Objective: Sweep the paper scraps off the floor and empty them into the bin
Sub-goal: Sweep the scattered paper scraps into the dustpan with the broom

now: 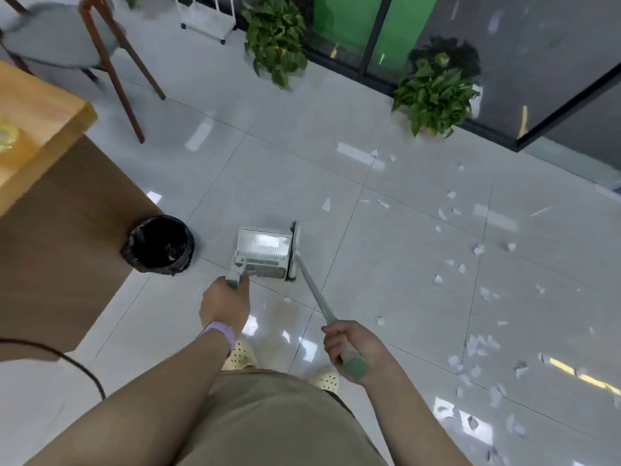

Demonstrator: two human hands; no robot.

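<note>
Left hand (224, 306) grips dustpan (263, 252); right hand (349, 344) grips broom (311, 284).

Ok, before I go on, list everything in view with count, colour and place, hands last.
paper scraps: many, white, scattered over floor on the right
dustpan: one, pale grey, on floor at centre
broom: one, grey handle, head against dustpan's right edge
bin: one, black liner, left of dustpan
potted plants: two, green, by the glass wall
chair: one, grey seat, brown legs, top left
table: one, light wood, left edge
left hand: grips dustpan handle
right hand: grips broom handle
</note>
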